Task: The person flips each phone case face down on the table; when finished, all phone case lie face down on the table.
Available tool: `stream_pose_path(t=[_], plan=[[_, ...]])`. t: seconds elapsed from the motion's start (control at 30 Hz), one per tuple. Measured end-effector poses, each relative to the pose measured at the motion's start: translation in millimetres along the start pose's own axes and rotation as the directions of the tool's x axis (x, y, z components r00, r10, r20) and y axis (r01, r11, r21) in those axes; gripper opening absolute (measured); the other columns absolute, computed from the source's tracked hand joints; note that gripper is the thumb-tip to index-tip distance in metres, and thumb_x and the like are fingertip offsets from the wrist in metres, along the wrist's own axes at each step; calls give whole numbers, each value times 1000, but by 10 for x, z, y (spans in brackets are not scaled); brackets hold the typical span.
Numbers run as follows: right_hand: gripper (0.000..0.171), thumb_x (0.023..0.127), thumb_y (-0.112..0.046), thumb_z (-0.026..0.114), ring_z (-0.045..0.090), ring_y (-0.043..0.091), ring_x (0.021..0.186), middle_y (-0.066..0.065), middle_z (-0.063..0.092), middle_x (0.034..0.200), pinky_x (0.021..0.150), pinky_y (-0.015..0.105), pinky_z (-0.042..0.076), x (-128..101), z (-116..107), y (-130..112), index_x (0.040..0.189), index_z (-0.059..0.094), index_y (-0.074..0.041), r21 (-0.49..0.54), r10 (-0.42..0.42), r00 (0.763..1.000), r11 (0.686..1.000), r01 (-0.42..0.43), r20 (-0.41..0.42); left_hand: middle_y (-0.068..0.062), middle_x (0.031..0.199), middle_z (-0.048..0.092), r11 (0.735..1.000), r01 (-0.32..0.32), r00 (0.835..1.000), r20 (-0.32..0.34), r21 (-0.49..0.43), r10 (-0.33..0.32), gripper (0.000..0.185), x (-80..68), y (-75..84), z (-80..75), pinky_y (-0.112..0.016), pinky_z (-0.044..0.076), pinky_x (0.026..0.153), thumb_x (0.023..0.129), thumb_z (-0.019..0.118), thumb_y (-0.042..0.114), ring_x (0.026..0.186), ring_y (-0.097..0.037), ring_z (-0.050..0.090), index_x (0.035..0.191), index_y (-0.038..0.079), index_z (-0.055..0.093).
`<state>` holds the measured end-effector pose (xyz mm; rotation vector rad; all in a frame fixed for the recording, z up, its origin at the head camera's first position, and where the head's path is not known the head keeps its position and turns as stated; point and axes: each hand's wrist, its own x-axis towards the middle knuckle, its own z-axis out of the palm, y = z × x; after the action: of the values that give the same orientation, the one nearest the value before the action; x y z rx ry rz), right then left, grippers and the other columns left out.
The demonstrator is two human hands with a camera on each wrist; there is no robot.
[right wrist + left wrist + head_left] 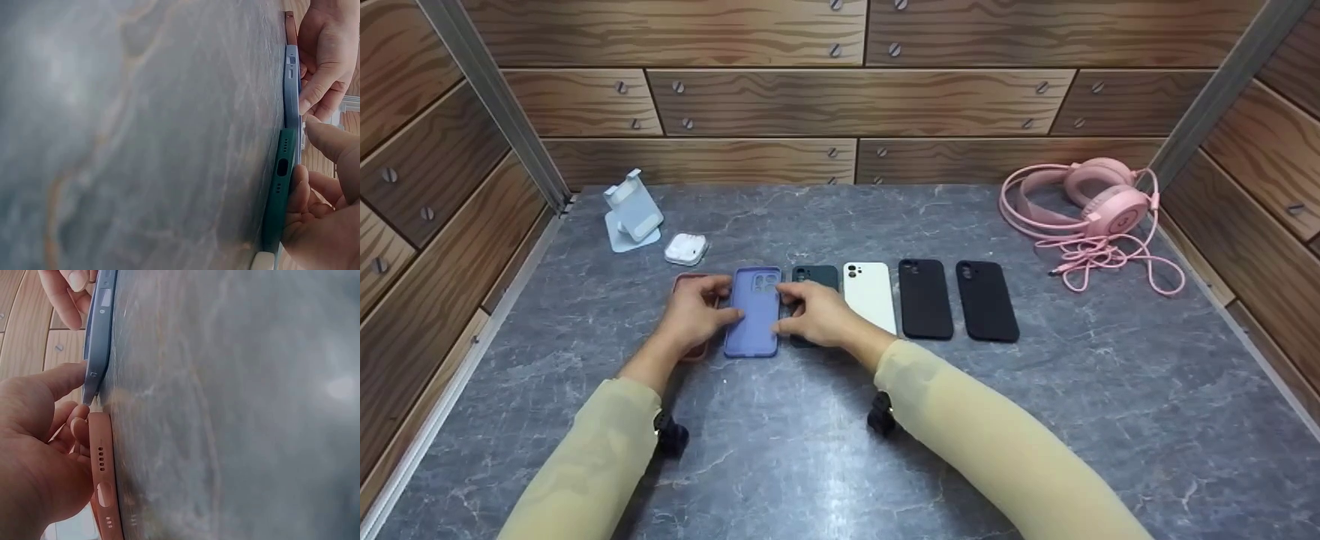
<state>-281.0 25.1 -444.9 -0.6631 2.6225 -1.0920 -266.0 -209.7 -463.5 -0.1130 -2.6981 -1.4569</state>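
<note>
Both hands are pinching the lilac phone case at its long edges.

Left hand point(694, 311) is pressing thumb and fingertips on the lilac phone case point(754, 313), its other fingers lying over the pink case point(104, 486) beside it; right hand point(817, 313) is gripping the opposite edge, resting over the dark green case point(279, 188). The lilac case is lying flat in a row near the counter's middle, second from the left, with a white case point(871, 295) and two black cases point(955, 298) running rightward. Judging from this, squaring it well is calling for even pressure from both sides without nudging its neighbours. The grey marbled counter point(825, 450) is sitting inside wood-panelled walls, with pink headphones point(1099, 202) at the far right corner and a phone stand point(631, 211) with an earbud case point(686, 248) far left.
</note>
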Motion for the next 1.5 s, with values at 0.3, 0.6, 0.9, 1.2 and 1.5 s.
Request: stream_pose_path(t=[0.3, 0.6, 0.9, 1.2, 1.5], plan=[[72, 89, -24, 88, 61, 14, 93, 11, 67, 129, 88, 28, 53, -27, 7, 13, 151, 58, -4, -43, -42, 999, 998, 42, 8, -22, 108, 70, 999, -34, 999, -16, 15, 34, 50, -1, 8, 15, -45, 50, 95, 83, 84, -4, 102, -34, 63, 129, -13, 68], [70, 91, -27, 86, 61, 24, 107, 14, 63, 133, 100, 37, 50, -44, 21, 6, 151, 59, -6, -108, -83, 996, 990, 86, 32, -23, 109, 70, 997, -52, 998, -18, 58, 53, 51, -1, 9, 13, -48, 51, 96, 83, 85, -5, 102, -35, 64, 130, -12, 68], [63, 93, -30, 85, 61, 26, 110, 12, 62, 135, 101, 40, 50, -51, 26, 6, 148, 64, -8, -143, -73, 996, 987, 79, 45, -22, 112, 71, 995, -38, 999, -2, 93, 38, 51, -8, 13, 6, -47, 51, 96, 84, 85, -2, 104, -34, 64, 132, -10, 69], [61, 93, -31, 85, 61, 28, 116, 13, 61, 137, 104, 41, 48, -55, 26, -3, 147, 65, -8, -155, -75, 996, 985, 82, 46, -23, 111, 71, 994, -47, 999, -1, 100, 47, 50, -13, 12, -10, -44, 51, 93, 85, 83, -4, 100, -33, 64, 132, -10, 68], [62, 94, -30, 84, 59, 29, 123, 12, 60, 139, 109, 41, 47, -69, 25, 2, 148, 63, -8, -152, -60, 997, 986, 67, 49, -26, 118, 72, 993, -43, 999, 17, 106, 42, 47, -15, 44, -10, -52, 51, 103, 86, 78, -8, 110, -37, 66, 132, -11, 68]])
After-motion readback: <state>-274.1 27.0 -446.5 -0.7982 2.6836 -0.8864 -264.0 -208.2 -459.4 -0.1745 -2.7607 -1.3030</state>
